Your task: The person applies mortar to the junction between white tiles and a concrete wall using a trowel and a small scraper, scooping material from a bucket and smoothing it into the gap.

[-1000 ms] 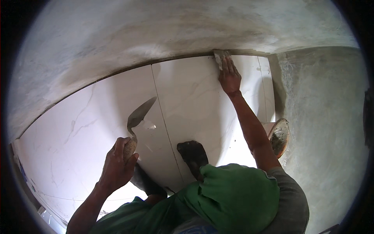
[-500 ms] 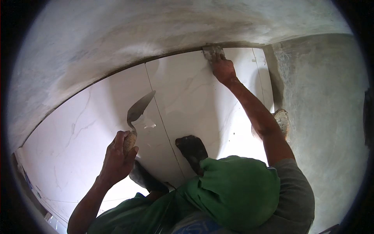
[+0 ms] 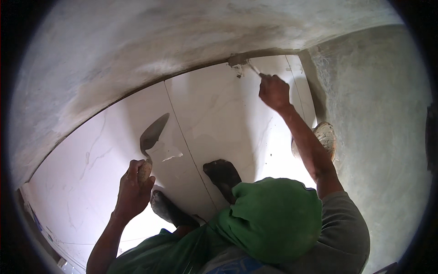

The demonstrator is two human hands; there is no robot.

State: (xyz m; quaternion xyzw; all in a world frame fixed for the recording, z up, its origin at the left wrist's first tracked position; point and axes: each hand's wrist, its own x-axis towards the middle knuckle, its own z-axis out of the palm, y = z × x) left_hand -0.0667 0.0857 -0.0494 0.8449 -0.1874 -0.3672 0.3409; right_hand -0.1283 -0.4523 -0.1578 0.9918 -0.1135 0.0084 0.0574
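Note:
My left hand point(image 3: 133, 192) is wrapped round the handle of a pointed trowel point(image 3: 155, 131), its grey blade held above the white tiles and pointing away from me. At the far right, my right hand point(image 3: 275, 92) is closed on a thin flat scraper point(image 3: 253, 68), seen nearly edge-on. The scraper's far end is at a patch of wet grey mortar point(image 3: 238, 59) along the joint between tile and wall. Below that patch, a few mortar crumbs lie on the large white floor tile point(image 3: 214, 105).
A mortar-crusted round container point(image 3: 325, 136) stands by the grey right wall point(image 3: 378, 105), partly behind my right forearm. The far wall point(image 3: 150, 41) curves along the tiles' edge. Two dark shoes point(image 3: 222, 176) are on the tiles. A green cloth point(image 3: 273, 219) covers the lower middle.
My right hand has drawn back from the wall and tipped the scraper onto its edge, uncovering mortar and crumbs. My left hand and the trowel have moved slightly left and nearer.

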